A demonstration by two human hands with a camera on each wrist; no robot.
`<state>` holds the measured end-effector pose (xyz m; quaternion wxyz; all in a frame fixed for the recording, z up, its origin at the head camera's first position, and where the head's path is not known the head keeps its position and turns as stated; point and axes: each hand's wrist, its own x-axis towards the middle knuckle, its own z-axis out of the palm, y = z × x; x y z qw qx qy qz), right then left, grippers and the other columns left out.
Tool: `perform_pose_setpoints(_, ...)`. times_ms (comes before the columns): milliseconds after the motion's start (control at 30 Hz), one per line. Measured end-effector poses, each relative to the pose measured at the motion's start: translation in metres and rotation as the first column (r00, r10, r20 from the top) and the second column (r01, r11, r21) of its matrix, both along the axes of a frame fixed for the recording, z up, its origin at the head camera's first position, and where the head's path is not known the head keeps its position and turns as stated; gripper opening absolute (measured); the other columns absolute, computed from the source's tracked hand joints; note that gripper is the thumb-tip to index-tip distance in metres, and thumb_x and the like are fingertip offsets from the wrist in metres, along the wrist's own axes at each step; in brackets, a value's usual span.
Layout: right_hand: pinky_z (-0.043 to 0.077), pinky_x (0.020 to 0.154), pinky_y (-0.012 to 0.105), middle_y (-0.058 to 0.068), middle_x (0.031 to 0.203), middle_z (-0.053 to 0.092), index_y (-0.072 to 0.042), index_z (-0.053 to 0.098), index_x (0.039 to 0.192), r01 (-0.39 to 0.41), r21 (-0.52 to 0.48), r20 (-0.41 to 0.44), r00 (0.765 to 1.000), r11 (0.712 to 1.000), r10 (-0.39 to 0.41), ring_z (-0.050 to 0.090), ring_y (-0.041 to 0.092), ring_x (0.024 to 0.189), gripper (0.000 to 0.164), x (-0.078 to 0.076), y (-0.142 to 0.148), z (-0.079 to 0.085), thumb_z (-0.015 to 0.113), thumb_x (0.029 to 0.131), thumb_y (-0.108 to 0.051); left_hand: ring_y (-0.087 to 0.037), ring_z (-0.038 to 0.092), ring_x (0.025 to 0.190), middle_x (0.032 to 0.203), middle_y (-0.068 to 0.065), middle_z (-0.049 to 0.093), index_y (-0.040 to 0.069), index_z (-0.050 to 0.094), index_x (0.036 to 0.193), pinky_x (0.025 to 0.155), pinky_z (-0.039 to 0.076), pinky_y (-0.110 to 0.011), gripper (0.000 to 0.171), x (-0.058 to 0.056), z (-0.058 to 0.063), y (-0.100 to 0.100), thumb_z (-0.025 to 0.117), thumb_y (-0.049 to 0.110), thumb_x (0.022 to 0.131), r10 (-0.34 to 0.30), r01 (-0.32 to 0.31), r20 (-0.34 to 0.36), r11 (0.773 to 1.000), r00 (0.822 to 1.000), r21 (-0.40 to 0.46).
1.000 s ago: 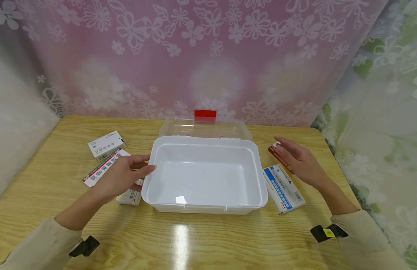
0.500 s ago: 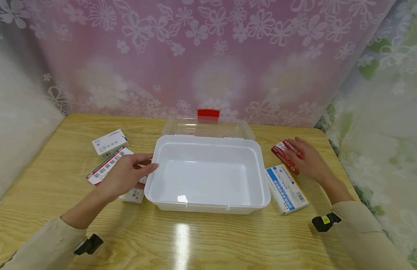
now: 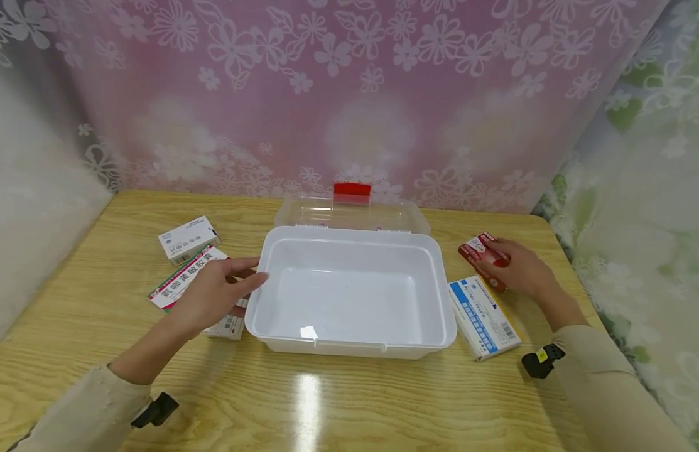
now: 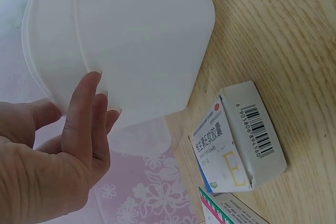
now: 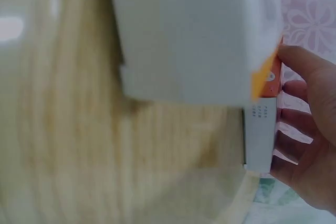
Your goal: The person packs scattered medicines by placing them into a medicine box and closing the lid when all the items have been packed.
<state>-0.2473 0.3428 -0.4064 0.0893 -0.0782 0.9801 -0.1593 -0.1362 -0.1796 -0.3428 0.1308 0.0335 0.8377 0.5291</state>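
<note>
A white plastic storage box (image 3: 349, 251) stands at the middle of the table with nothing inside. My left hand (image 3: 205, 298) pinches its left rim, thumb over the edge; in the left wrist view the fingers (image 4: 81, 114) press the outer wall. On the right, my right hand (image 3: 521, 270) grips a red medicine box (image 3: 475, 251) across its width, partly covering it. The right wrist view shows that box's pale end (image 5: 261, 140), with fingers along its far side. Just in front of it lies a blue-and-white medicine box (image 3: 482, 320).
The clear lid (image 3: 304, 215) with a red latch (image 3: 352, 193) hangs open behind the storage box. To the left lie a white medicine box (image 3: 188, 238), a green-and-red-edged box (image 3: 182, 282) and a vitamin E box (image 4: 215, 145). Floral curtains stand behind the table.
My right hand has come down around the red medicine box, which turned from its narrow side to show its broad face. The left hand has kept its hold on the rim.
</note>
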Motion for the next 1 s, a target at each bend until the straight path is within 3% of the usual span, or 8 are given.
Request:
perform_pose_setpoints(200, 0.031, 0.099, 0.064, 0.033, 0.146, 0.027, 0.006, 0.039, 0.141, -0.038, 0.012, 0.030, 0.999, 0.999, 0.038, 0.027, 0.053, 0.128, 0.077, -0.0040, -0.0031, 0.0047, 0.059, 0.091, -0.049, -0.025, 0.066, 0.090, 0.115, -0.019, 0.059, 0.000, 0.047, 0.139, 0.063, 0.058, -0.036, 0.052, 0.0006, -0.0009, 0.0003, 0.060, 0.025, 0.096, 0.017, -0.017, 0.016, 1.000, 1.000, -0.005)
perform_pose_setpoints(400, 0.031, 0.098, 0.065, 0.035, 0.145, 0.024, 0.007, 0.037, 0.142, -0.035, -0.001, 0.065, 0.997, 0.999, 0.035, 0.026, 0.055, 0.128, 0.079, -0.0064, -0.0038, 0.0056, 0.063, 0.089, -0.046, -0.024, 0.068, 0.085, 0.110, -0.020, 0.061, -0.002, 0.048, 0.138, 0.061, 0.058, -0.035, 0.049, -0.0021, 0.0025, -0.0002, 0.060, 0.020, 0.096, -0.008, 0.008, 0.004, 0.999, 1.000, -0.041)
perform_pose_setpoints(700, 0.030, 0.099, 0.065, 0.035, 0.145, 0.023, 0.009, 0.035, 0.142, -0.048, 0.020, 0.088, 0.995, 0.999, 0.046, 0.025, 0.055, 0.127, 0.079, -0.0089, -0.0043, 0.0045, 0.067, 0.088, -0.040, -0.024, 0.067, 0.084, 0.110, -0.020, 0.061, -0.004, 0.043, 0.140, 0.060, 0.058, -0.035, 0.050, 0.0000, 0.0051, 0.0027, 0.057, 0.014, 0.095, 0.017, -0.016, 0.009, 0.996, 1.000, -0.084)
perform_pose_setpoints(1000, 0.030, 0.099, 0.066, 0.035, 0.145, 0.024, 0.007, 0.036, 0.142, -0.065, 0.068, 0.057, 0.997, 0.996, 0.061, 0.027, 0.056, 0.126, 0.078, -0.0067, -0.0022, 0.0024, 0.066, 0.089, -0.041, -0.023, 0.067, 0.077, 0.103, -0.018, 0.061, -0.001, 0.042, 0.142, 0.060, 0.058, -0.036, 0.053, -0.0047, -0.0003, 0.0028, 0.058, 0.013, 0.094, 0.021, -0.021, -0.003, 0.997, 1.000, -0.079)
